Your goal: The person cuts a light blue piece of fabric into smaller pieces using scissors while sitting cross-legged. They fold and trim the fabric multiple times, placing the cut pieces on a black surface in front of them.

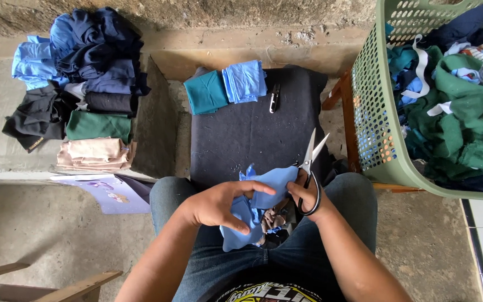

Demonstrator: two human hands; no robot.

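Fabric, a light-blue soft scrap (264, 193), lies limp over the lap, near centre; it looks light and floppy, best pinched near the edge. Left hand (219, 204) clasps it; right hand (306, 193) grips black-handled steel scissors (310, 168), blades parted.

We see the left hand (219, 204) gripping a light blue cloth piece (261, 198) over the lap, fingers curled on it. Right hand (307, 196) holds black-handled scissors (310, 173), blades parted, pointing up and away, touching the cloth's edge. Ahead, a dark cloth-covered board (247, 134) carries folded teal and blue pieces (225, 88) and a small clipper (274, 98). Green laundry basket (373, 112) of fabric at right; stacked clothes (82, 84) at left.
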